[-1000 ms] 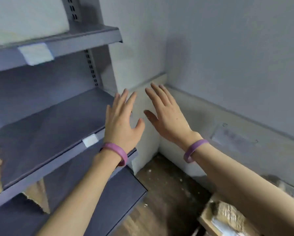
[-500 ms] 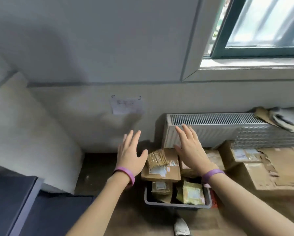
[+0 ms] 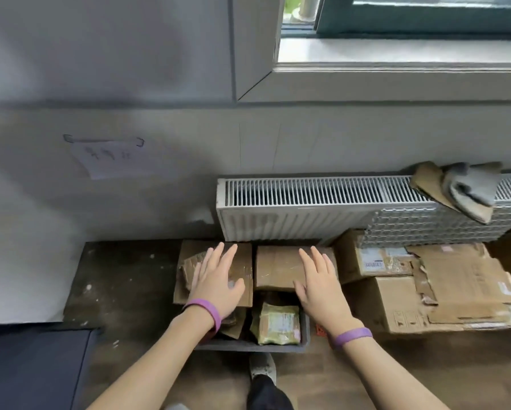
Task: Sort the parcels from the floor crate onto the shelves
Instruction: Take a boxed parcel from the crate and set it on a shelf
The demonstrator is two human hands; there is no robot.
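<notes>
Hovering over creased cardboard parcels (image 3: 275,267) in the grey crate (image 3: 248,346) — left hand (image 3: 215,279) and right hand (image 3: 319,287) (fingers (image 3: 305,258) straight, holding nothing).

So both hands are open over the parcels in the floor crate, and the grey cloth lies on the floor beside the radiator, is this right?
Not quite. The grey cloth lies on top of the radiator, not on the floor; the head view shows it. The rest holds: the left hand and the right hand are open over the parcels in the crate.
</notes>
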